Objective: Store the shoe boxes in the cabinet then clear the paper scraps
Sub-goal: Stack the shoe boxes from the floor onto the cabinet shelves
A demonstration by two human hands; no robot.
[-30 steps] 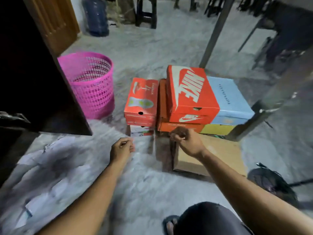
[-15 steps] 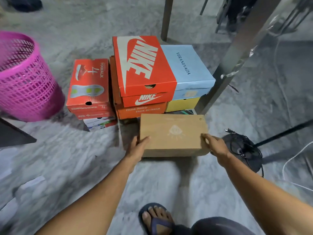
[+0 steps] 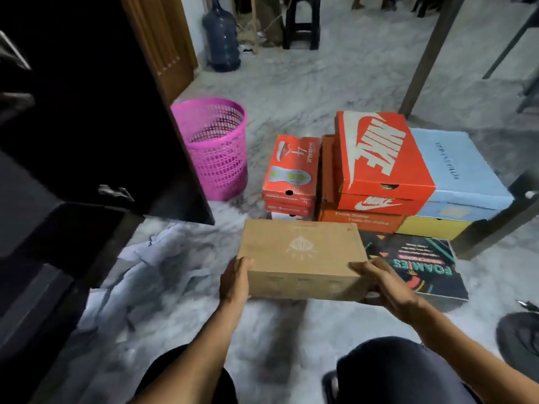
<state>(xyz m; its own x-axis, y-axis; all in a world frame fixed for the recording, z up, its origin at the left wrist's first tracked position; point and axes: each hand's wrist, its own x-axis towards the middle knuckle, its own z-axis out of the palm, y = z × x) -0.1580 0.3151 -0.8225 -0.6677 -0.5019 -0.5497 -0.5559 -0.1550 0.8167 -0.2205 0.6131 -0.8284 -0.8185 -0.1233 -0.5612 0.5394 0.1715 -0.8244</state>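
Note:
A plain brown shoe box (image 3: pixel 300 258) is held off the floor at centre, my left hand (image 3: pixel 236 278) on its left end and my right hand (image 3: pixel 382 284) on its right end. Under where it lay, a black printed box (image 3: pixel 420 266) rests on the floor. Behind stand a red Nike box (image 3: pixel 382 158) on an orange box (image 3: pixel 358 221), a light blue box (image 3: pixel 458 170) on a yellow one (image 3: pixel 431 227), and two small red boxes (image 3: pixel 291 173). White paper scraps (image 3: pixel 140 275) lie on the floor at left. The dark cabinet (image 3: pixel 58 228) with its open door (image 3: pixel 102 112) is at far left.
A pink mesh wastebasket (image 3: pixel 215 147) stands between the cabinet door and the boxes. A metal table leg (image 3: pixel 431 53) rises at right; another slants at the right edge. A black fan base (image 3: pixel 519 336) sits at lower right. A water jug (image 3: pixel 221 39) and stool are far back.
Both hands gripped the brown box's ends and lifted it off the black printed box, carrying it left toward the cabinet. My view swung back left.

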